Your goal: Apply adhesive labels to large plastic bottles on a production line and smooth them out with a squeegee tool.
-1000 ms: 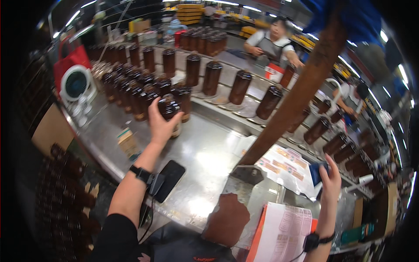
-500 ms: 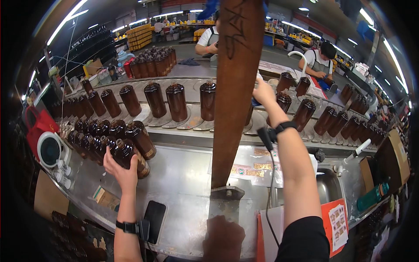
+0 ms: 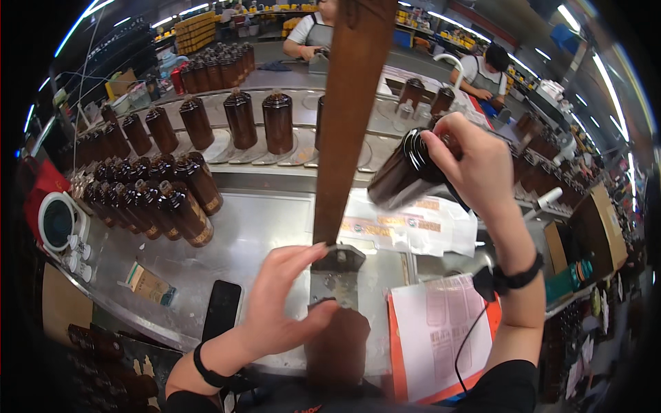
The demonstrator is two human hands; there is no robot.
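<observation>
A dark brown glass bottle point(image 3: 403, 172) hangs tilted over the right half of the metal bench, its neck end gripped by the closed fingers of my right hand point(image 3: 475, 155). Under it lie white sheets of printed labels point(image 3: 385, 224). My left hand point(image 3: 279, 303) is in front of the brown post point(image 3: 354, 89), near the metal foot of the post. Its thumb and fingers are spread, with nothing between them. Below that hand is a brown shape point(image 3: 337, 351) that I cannot make out. Several labelled brown bottles point(image 3: 187, 213) stand grouped on the bench to the left.
Beyond the bench, a conveyor point(image 3: 258, 157) carries a row of brown bottles. The post rises between my hands. A black phone point(image 3: 222, 310), a small packet point(image 3: 148, 283) and an orange folder with paper point(image 3: 441, 337) lie nearer me. Two co-workers sit across the conveyor.
My left hand has left the grouped bottles and moved right, to the post's foot. My right hand has come back from the conveyor with a bottle, now tilted above the label sheets.
</observation>
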